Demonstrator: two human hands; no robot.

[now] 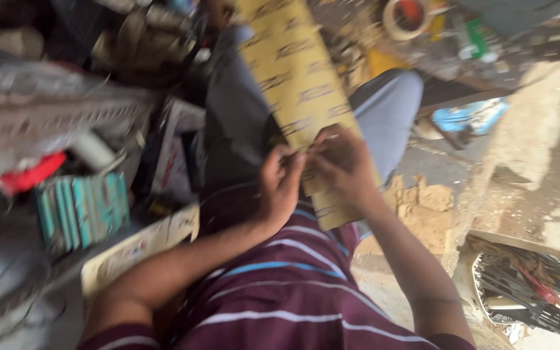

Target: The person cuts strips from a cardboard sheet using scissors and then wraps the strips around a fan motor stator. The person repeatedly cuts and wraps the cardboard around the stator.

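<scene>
A long yellow sheet with dark printing (296,78), like sandpaper backing, stretches from my lap up toward the top of the view. My left hand (280,185) pinches its near left edge. My right hand (341,165) grips the same sheet just to the right, fingers curled over it. Both hands sit close together above my grey trousers (390,110) and maroon striped shirt (286,291). The picture is blurred by motion.
A stack of teal packets (82,210) and a red object (30,174) lie at the left among clutter. A roll of tape (406,16) sits at top. A crate of tools (533,285) stands at lower right, a blue item (471,116) beyond it.
</scene>
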